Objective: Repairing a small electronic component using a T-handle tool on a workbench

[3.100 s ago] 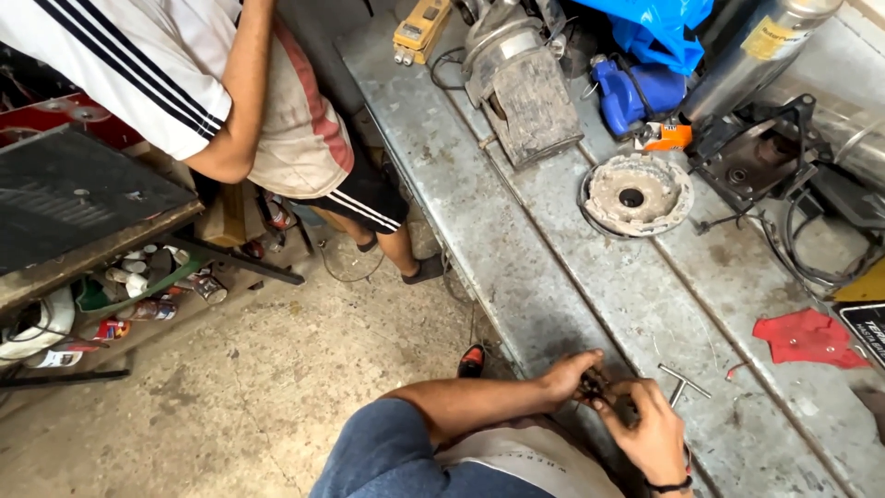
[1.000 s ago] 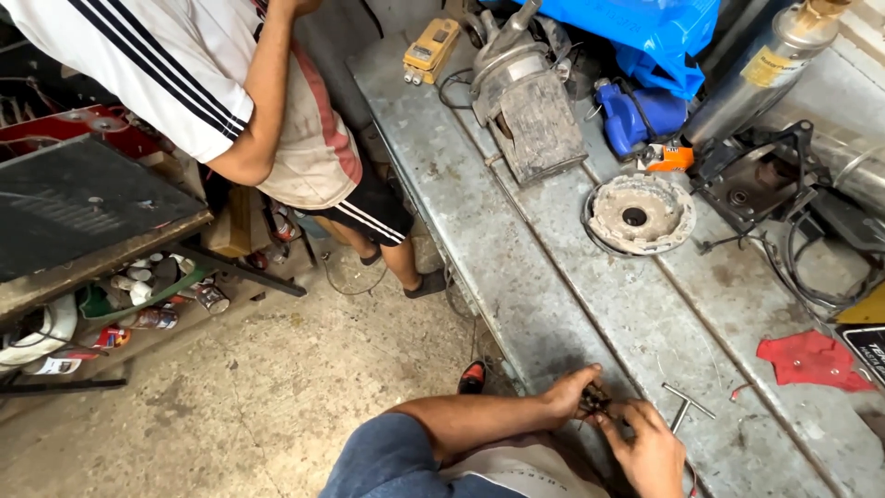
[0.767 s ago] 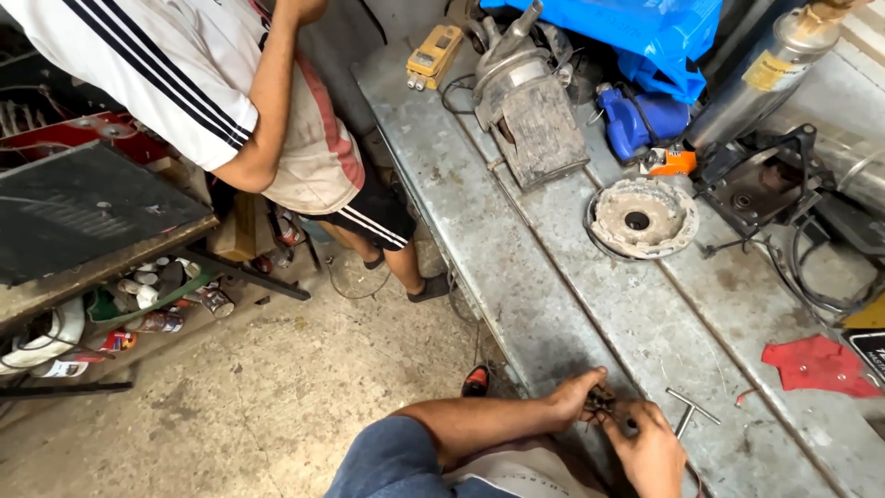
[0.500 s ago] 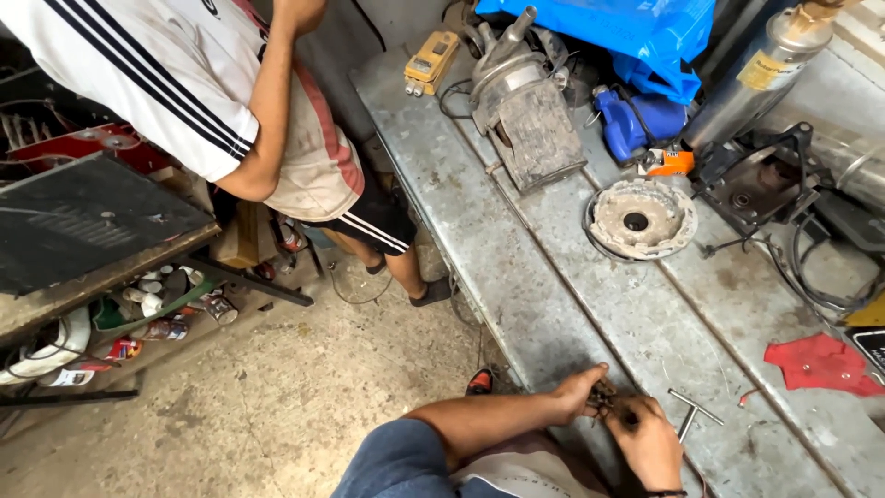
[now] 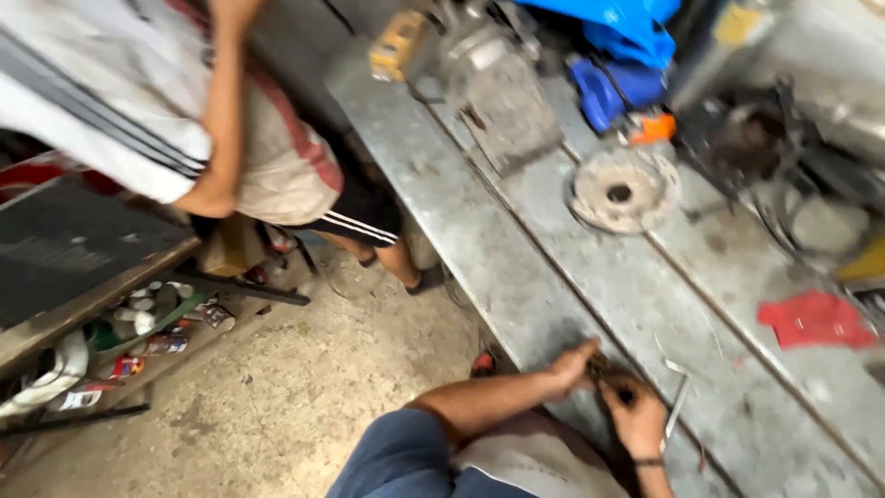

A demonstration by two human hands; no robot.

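Both hands, your left hand (image 5: 573, 367) and right hand (image 5: 634, 417), stay closed around the small dark metal part (image 5: 601, 369) at the lower middle of the frame, on the counter (image 5: 516, 267), while the view has drifted and blurred.

Even, soft daylight fills the scene, with no hard shadows and no single clear source. The whole picture is smeared by motion blur, strongest at the far edge and right side. The long grey metal workbench (image 5: 516, 249) shows a dull sheen, not glare. The dark space under the black shelf (image 5: 74, 249) at left is dim.
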